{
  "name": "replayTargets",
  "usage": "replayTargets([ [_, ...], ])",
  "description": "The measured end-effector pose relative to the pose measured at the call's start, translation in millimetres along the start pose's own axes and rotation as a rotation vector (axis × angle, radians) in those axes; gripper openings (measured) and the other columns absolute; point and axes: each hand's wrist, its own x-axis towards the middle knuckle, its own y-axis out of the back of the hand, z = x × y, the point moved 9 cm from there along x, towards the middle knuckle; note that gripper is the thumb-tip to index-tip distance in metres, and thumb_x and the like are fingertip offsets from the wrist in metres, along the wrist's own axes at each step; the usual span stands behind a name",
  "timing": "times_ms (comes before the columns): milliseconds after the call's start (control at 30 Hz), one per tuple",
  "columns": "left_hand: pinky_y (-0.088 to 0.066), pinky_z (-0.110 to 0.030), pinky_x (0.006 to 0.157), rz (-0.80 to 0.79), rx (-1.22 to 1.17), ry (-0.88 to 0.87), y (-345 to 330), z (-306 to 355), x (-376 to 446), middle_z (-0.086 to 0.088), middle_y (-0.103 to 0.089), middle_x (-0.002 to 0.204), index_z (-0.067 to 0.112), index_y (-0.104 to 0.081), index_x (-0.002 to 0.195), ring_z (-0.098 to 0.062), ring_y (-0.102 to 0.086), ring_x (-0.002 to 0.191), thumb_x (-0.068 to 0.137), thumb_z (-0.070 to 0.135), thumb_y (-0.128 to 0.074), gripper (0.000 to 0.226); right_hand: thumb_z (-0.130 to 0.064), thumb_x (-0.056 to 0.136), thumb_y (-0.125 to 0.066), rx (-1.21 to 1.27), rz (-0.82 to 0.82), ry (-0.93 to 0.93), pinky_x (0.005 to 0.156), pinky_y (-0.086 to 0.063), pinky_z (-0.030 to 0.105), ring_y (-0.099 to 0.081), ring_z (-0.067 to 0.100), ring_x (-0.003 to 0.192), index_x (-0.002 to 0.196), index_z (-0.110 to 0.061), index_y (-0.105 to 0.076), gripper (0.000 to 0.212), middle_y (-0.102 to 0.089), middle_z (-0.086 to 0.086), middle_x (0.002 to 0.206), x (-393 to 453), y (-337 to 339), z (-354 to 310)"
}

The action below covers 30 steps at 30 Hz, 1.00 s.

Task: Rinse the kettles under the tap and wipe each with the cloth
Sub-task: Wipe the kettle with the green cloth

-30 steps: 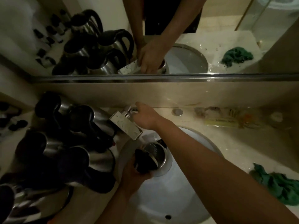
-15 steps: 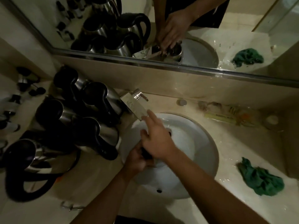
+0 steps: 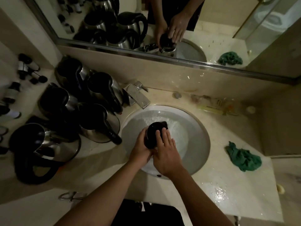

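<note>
Both hands are meeting over the sink [image 3: 202, 144]: the left hand [image 3: 141, 149] is wrapping around the side of a kettle [image 3: 154, 132], gripping it, while the right hand [image 3: 166, 150] is lying flat across its black lid, fingers [image 3: 164, 136] spread and pressing down. The forearms are reaching in from below, converging above the basin below the tap [image 3: 138, 97]. The green cloth [image 3: 243, 157] is lying crumpled on the wet counter [image 3: 228, 193] to the right, well apart, and more kettles [image 3: 84, 111] are crowding the left side.

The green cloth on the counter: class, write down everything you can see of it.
The green cloth is a soft-looking fabric rag, dark green, crumpled into a loose heap with one corner sticking up toward the wall. It lies on the pale, wet counter to the right of the sink, clear of its rim. Neither hand touches it. Its reflection shows in the mirror above.
</note>
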Motion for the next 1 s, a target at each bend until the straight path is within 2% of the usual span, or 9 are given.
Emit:
replayTargets([
  [67, -0.048, -0.046, 0.108, 0.003, -0.02, 0.043, -0.8, -9.9, 6.1, 0.021, -0.049, 0.141, 0.085, -0.023, 0.119, -0.018, -0.048, 0.137, 0.074, 0.026, -0.082, 0.095, -0.027, 0.103, -0.048, 0.062, -0.055, -0.028, 0.133, -0.001, 0.05, 0.018, 0.025, 0.162, 0.169, -0.02, 0.004, 0.084, 0.013, 0.01, 0.176, 6.8, 0.7, 3.4],
  [133, -0.044, -0.05, 0.111, -0.005, 0.024, 0.051, 1.9, -6.3, 4.9, 0.013, -0.043, 0.153, 0.084, -0.018, 0.125, -0.022, -0.042, 0.141, 0.074, 0.027, -0.083, 0.1, -0.028, 0.1, -0.056, 0.107, -0.06, -0.036, 0.133, -0.007, 0.051, 0.011, 0.025, 0.163, 0.169, -0.02, -0.001, 0.089, 0.008, 0.008, 0.177, 4.2, 8.3, 0.2],
  [233, -0.04, -0.046, 0.113, -0.006, 0.168, 0.058, 8.6, -2.8, 1.7, 0.012, -0.04, 0.156, 0.057, -0.017, 0.15, -0.021, -0.04, 0.142, 0.079, 0.028, -0.082, 0.101, -0.027, 0.099, -0.061, 0.213, 0.061, -0.087, 0.132, -0.011, 0.047, 0.002, 0.027, 0.164, 0.169, -0.023, -0.007, 0.089, 0.001, 0.007, 0.177, 0.6, 36.1, 8.8],
  [300, -0.042, -0.039, 0.109, 0.035, 0.219, 0.007, 13.3, -2.4, -0.3, 0.012, -0.049, 0.147, 0.04, -0.028, 0.151, -0.016, -0.048, 0.134, 0.08, 0.026, -0.082, 0.09, -0.029, 0.1, -0.06, 0.207, 0.14, -0.175, 0.132, -0.012, 0.047, 0.0, 0.028, 0.164, 0.169, -0.026, -0.008, 0.086, 0.0, 0.008, 0.177, -4.4, 55.7, 33.1],
  [433, -0.05, -0.037, 0.085, 0.111, 0.314, 0.045, 8.7, -10.2, -0.3, -0.01, -0.067, 0.119, 0.013, -0.047, 0.123, -0.033, -0.066, 0.109, 0.08, 0.026, -0.08, 0.056, -0.034, 0.097, -0.06, 0.172, 0.254, -0.549, 0.131, -0.014, 0.053, -0.007, 0.035, 0.162, 0.168, -0.026, -0.01, 0.088, 0.0, 0.011, 0.177, -21.1, 95.2, 129.8],
  [633, -0.045, -0.032, 0.058, 0.13, 0.469, 0.116, -7.2, -17.4, 3.1, -0.01, -0.062, 0.066, 0.009, -0.067, 0.078, -0.031, -0.063, 0.07, 0.085, 0.031, -0.074, 0.024, -0.037, 0.102, -0.05, 0.149, 0.022, -1.067, 0.13, -0.01, 0.057, 0.005, 0.044, 0.161, 0.165, -0.004, -0.013, 0.08, 0.011, 0.03, 0.171, -53.2, 94.3, 262.6],
  [767, -0.044, -0.032, 0.057, 0.151, 0.379, 0.197, -8.7, -22.2, 5.7, -0.01, -0.063, 0.061, 0.013, -0.065, 0.069, -0.032, -0.065, 0.069, 0.081, 0.024, -0.077, 0.02, -0.03, 0.107, -0.042, 0.097, -0.037, -1.115, 0.127, -0.009, 0.063, 0.005, 0.047, 0.16, 0.165, -0.006, -0.011, 0.071, 0.01, 0.03, 0.171, -56.7, 82.9, 313.6],
  [900, -0.049, -0.033, 0.061, 0.138, 0.186, 0.314, -11.7, -31.1, -0.7, -0.015, -0.069, 0.068, 0.007, -0.07, 0.075, -0.03, -0.066, 0.067, 0.077, 0.014, -0.079, 0.012, -0.019, 0.101, -0.054, 0.081, -0.05, -1.04, 0.121, -0.035, 0.057, -0.031, 0.048, 0.15, 0.162, -0.002, -0.02, 0.071, -0.027, 0.031, 0.164, -50.4, 48.4, 314.9],
  [1000, -0.045, -0.034, 0.059, 0.127, 0.062, 0.388, -16.5, -34.7, -12.4, -0.011, -0.066, 0.062, 0.004, -0.074, 0.084, -0.025, -0.061, 0.06, 0.061, 0.018, -0.085, 0.029, -0.013, 0.102, -0.058, 0.058, 0.077, -0.927, 0.107, -0.052, 0.047, -0.055, 0.037, 0.132, 0.148, -0.005, -0.04, 0.05, -0.052, 0.022, 0.145, -47.3, 52.4, 290.9],
])
